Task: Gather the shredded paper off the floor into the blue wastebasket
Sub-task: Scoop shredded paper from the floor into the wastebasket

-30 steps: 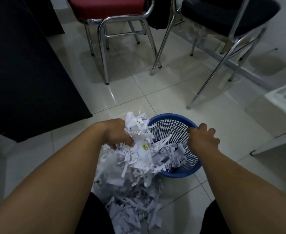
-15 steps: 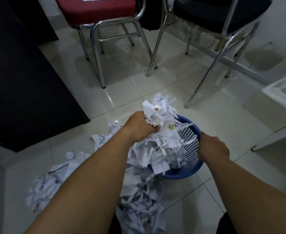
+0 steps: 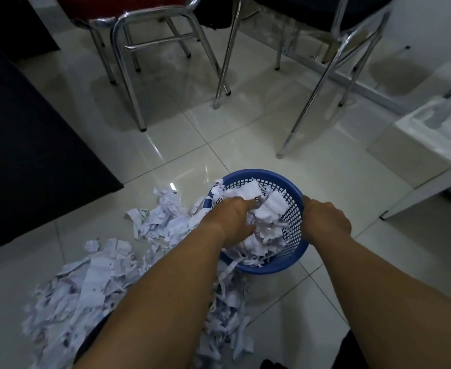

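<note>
The wastebasket was bright blue with a mesh lattice of small square holes. The shredded paper was white, faintly lilac. The floor was glossy pale tile crossed by thin grout lines. One chair seat was dark red.

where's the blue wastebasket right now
In the head view, lower centre-right on the floor tiles: the blue wastebasket sits between both hands, right hand gripping its rim.

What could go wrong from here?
1. Strips already hang over the basket near rim; the left hand pressing paper inside may push more out.
2. The basket looks tilted, steadied only by the right hand on its rim; it could tip.
3. The floor paper lies on glossy tile, so it may slide when scooped.
</note>
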